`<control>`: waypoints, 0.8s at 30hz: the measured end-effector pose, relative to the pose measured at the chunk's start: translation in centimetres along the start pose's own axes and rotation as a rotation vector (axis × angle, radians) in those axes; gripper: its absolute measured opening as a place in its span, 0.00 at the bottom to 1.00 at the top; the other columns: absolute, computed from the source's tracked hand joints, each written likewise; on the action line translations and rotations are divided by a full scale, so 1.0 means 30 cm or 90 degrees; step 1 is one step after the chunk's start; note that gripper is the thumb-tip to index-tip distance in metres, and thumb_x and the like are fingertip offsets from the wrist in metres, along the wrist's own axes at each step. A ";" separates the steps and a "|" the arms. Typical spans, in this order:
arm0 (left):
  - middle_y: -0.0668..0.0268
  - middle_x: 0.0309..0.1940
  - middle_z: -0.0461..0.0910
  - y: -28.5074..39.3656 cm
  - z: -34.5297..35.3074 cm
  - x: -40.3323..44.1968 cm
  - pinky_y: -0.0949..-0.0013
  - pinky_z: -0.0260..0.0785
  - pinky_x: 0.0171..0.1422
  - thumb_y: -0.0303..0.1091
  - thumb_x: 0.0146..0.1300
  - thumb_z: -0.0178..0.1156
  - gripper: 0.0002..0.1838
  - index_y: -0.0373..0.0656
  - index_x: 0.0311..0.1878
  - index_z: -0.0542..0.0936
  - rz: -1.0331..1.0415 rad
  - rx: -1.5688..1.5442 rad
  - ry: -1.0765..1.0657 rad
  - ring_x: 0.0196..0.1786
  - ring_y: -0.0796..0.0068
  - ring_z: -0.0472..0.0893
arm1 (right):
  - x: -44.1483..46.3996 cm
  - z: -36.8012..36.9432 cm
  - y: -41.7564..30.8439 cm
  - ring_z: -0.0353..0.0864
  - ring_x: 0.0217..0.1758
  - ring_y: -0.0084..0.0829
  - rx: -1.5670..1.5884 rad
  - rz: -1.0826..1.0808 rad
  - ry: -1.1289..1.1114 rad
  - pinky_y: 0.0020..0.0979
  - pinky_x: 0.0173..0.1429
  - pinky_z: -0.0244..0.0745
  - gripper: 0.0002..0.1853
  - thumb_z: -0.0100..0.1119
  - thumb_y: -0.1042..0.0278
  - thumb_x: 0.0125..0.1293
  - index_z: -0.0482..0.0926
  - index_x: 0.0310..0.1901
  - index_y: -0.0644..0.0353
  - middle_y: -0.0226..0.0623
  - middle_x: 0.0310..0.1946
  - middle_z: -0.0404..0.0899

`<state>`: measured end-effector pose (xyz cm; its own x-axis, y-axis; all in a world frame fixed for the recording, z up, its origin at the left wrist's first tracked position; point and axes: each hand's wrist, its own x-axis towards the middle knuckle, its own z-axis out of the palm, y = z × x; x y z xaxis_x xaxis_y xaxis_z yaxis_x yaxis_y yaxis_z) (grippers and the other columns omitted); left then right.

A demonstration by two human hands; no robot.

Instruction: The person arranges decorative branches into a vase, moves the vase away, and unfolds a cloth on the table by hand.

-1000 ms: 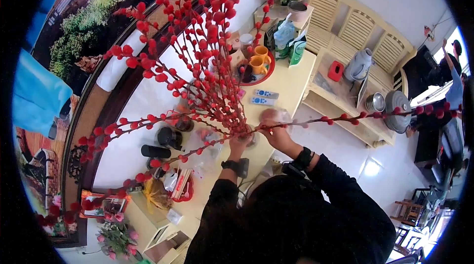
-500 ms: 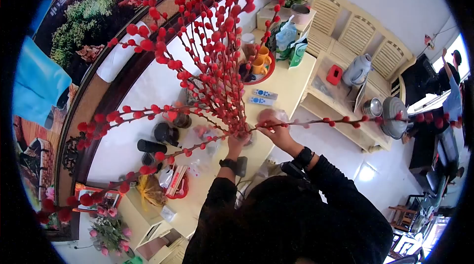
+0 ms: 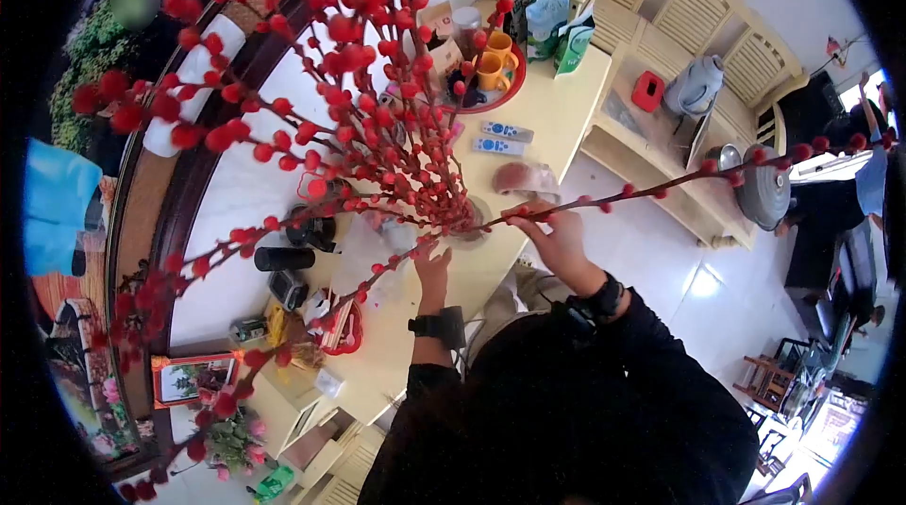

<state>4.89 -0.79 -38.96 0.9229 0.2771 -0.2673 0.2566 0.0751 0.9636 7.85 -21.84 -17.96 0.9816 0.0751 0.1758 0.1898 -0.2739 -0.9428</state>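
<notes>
Just below the gathered base of the red-budded bunch (image 3: 458, 212), the left hand (image 3: 433, 274) had its fingers parted, contact with a stem unclear; right of the bunch, the right hand (image 3: 559, 241) pinched a long branch (image 3: 628, 191) near its inner end. Steadying the bunch while holding lightly seemed best for sparing buds. Beyond the bunch, rightward, two remotes (image 3: 503, 139) and a green packet (image 3: 574, 44) bore markings too small to read.

The bare left hand (image 3: 433, 275) has come away from the base of the dense bunch of fuzzy red-budded brown stems (image 3: 436, 184), uncovering more of the clear, rounded vessel (image 3: 466, 240) there.
</notes>
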 end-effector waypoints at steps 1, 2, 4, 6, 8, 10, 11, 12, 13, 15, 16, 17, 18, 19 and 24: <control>0.65 0.45 0.67 0.036 -0.011 -0.007 0.70 0.64 0.46 0.25 0.43 0.60 0.26 0.38 0.49 0.65 0.008 -0.025 -0.014 0.46 0.72 0.68 | 0.003 -0.025 -0.020 0.76 0.30 0.28 0.000 0.016 -0.006 0.24 0.35 0.68 0.04 0.57 0.78 0.50 0.77 0.30 0.65 0.37 0.28 0.77; 0.65 0.45 0.67 0.052 -0.025 -0.007 0.70 0.65 0.45 0.27 0.44 0.60 0.25 0.37 0.48 0.66 0.015 -0.050 -0.028 0.47 0.72 0.67 | 0.002 -0.048 -0.023 0.76 0.30 0.27 0.000 0.031 -0.013 0.24 0.35 0.68 0.04 0.57 0.78 0.50 0.77 0.30 0.65 0.37 0.28 0.77; 0.64 0.38 0.71 0.049 -0.056 0.009 0.73 0.65 0.43 0.26 0.47 0.58 0.18 0.36 0.44 0.70 0.095 0.095 -0.022 0.40 0.74 0.71 | -0.011 -0.093 -0.005 0.75 0.29 0.25 -0.019 -0.006 -0.015 0.22 0.34 0.69 0.05 0.56 0.78 0.51 0.76 0.32 0.66 0.36 0.27 0.77; 0.64 0.36 0.72 0.065 -0.048 0.029 0.74 0.66 0.41 0.23 0.48 0.58 0.14 0.36 0.41 0.72 0.040 -0.070 0.001 0.37 0.76 0.72 | -0.021 -0.136 -0.010 0.75 0.29 0.23 0.032 -0.017 -0.003 0.22 0.34 0.69 0.06 0.55 0.78 0.52 0.76 0.33 0.67 0.36 0.27 0.76; 0.65 0.34 0.73 0.189 0.013 0.009 0.74 0.67 0.39 0.22 0.50 0.56 0.12 0.36 0.40 0.72 0.125 -0.024 -0.004 0.33 0.77 0.72 | -0.036 -0.170 -0.003 0.74 0.30 0.24 0.100 0.018 0.020 0.22 0.35 0.69 0.05 0.52 0.81 0.53 0.76 0.32 0.69 0.37 0.27 0.76; 0.65 0.34 0.73 0.229 0.029 0.015 0.74 0.67 0.39 0.21 0.51 0.54 0.11 0.36 0.40 0.72 0.094 0.085 0.007 0.32 0.76 0.72 | -0.046 -0.210 -0.015 0.73 0.31 0.27 0.139 0.059 0.032 0.25 0.37 0.68 0.04 0.49 0.81 0.54 0.73 0.29 0.73 0.43 0.29 0.75; 0.65 0.34 0.73 0.213 0.030 0.028 0.74 0.68 0.38 0.20 0.51 0.54 0.11 0.35 0.39 0.72 0.134 0.106 0.010 0.32 0.76 0.72 | -0.050 -0.236 -0.005 0.72 0.31 0.27 0.110 0.061 0.023 0.25 0.38 0.68 0.05 0.49 0.79 0.55 0.72 0.31 0.74 0.43 0.30 0.75; 0.64 0.34 0.74 0.199 0.035 0.043 0.75 0.68 0.38 0.19 0.51 0.53 0.11 0.35 0.39 0.72 0.175 0.126 0.011 0.32 0.75 0.72 | -0.055 -0.250 0.018 0.72 0.31 0.26 0.140 0.058 0.042 0.25 0.39 0.69 0.05 0.50 0.78 0.55 0.71 0.31 0.73 0.43 0.29 0.74; 0.64 0.33 0.74 0.190 0.038 0.054 0.75 0.68 0.37 0.18 0.51 0.53 0.10 0.35 0.39 0.72 0.217 0.145 0.010 0.32 0.75 0.72 | -0.058 -0.264 0.023 0.73 0.31 0.28 0.143 0.069 0.055 0.25 0.39 0.69 0.05 0.51 0.79 0.54 0.73 0.31 0.73 0.43 0.29 0.75; 0.63 0.33 0.74 0.194 0.074 0.052 0.75 0.68 0.35 0.21 0.50 0.55 0.11 0.35 0.39 0.72 0.178 -0.002 0.016 0.31 0.74 0.72 | -0.054 -0.285 0.028 0.75 0.32 0.29 0.159 0.091 0.068 0.26 0.39 0.70 0.04 0.51 0.79 0.54 0.74 0.30 0.72 0.43 0.30 0.76; 0.63 0.32 0.74 0.203 0.088 0.048 0.74 0.68 0.34 0.22 0.50 0.55 0.11 0.35 0.39 0.72 0.157 -0.077 0.020 0.30 0.74 0.73 | -0.052 -0.289 0.035 0.75 0.32 0.28 0.158 0.096 0.069 0.26 0.39 0.70 0.04 0.51 0.79 0.54 0.74 0.30 0.71 0.43 0.30 0.76; 0.62 0.32 0.75 0.205 0.090 0.051 0.74 0.68 0.34 0.22 0.49 0.56 0.11 0.35 0.38 0.72 0.177 0.005 0.031 0.31 0.73 0.73 | -0.049 -0.292 0.044 0.75 0.32 0.28 0.157 0.100 0.070 0.26 0.38 0.70 0.04 0.51 0.79 0.54 0.74 0.30 0.71 0.43 0.30 0.76; 0.62 0.32 0.75 0.206 0.087 0.055 0.73 0.68 0.35 0.23 0.49 0.57 0.11 0.35 0.38 0.72 0.197 0.086 0.040 0.31 0.73 0.73 | -0.048 -0.294 0.050 0.75 0.32 0.28 0.155 0.105 0.071 0.26 0.38 0.70 0.04 0.51 0.79 0.54 0.74 0.29 0.71 0.43 0.30 0.76; 0.61 0.31 0.75 0.206 0.083 0.058 0.73 0.68 0.35 0.24 0.49 0.57 0.11 0.34 0.38 0.72 0.217 0.168 0.049 0.31 0.72 0.73 | -0.049 -0.291 0.063 0.75 0.32 0.28 0.181 0.095 0.081 0.26 0.38 0.69 0.04 0.51 0.79 0.54 0.74 0.29 0.71 0.41 0.29 0.76; 0.61 0.43 0.71 0.060 -0.015 0.110 0.70 0.71 0.45 0.21 0.55 0.48 0.14 0.35 0.47 0.67 0.079 0.174 -0.022 0.46 0.71 0.71 | -0.042 -0.285 0.071 0.75 0.33 0.28 0.149 0.089 0.058 0.26 0.39 0.69 0.03 0.52 0.79 0.53 0.73 0.29 0.70 0.41 0.29 0.77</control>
<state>8.26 0.68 -38.11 0.9601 0.2348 -0.1522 0.2048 -0.2189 0.9540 7.20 -30.72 -17.78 0.9979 -0.0375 0.0535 0.0518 -0.0460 -0.9976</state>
